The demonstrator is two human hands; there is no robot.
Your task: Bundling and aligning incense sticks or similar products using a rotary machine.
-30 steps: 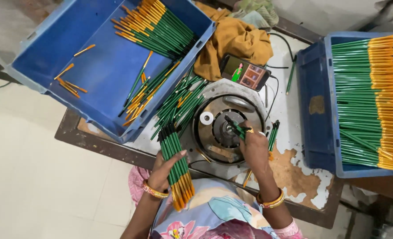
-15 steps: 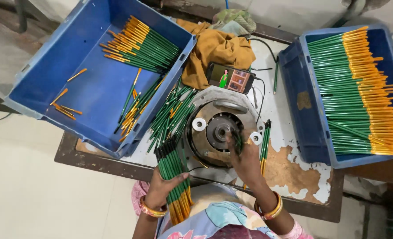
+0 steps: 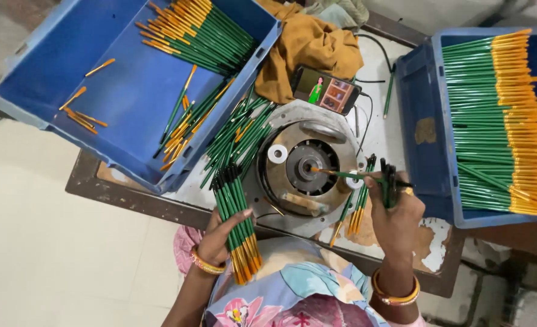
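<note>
worn table (image 3: 401,139) under a round machine (image 3: 304,169): right hand (image 3: 395,209) pinches one pencil (image 3: 341,174) into its hub (feeding step); left hand (image 3: 220,239) clasps a bundle (image 3: 235,224). next calls for a steady, straight push.

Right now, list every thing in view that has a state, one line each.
Left hand: closed around a bundle of green pencils with orange ends.
Right hand: holds a few green pencils, one pushed into the round grey metal machine.
Black phone: screen lit, propped by the mustard cloth.
Left blue plastic crate: tilted, partly filled.
Right blue plastic crate: filled with stacked pencils.
</note>
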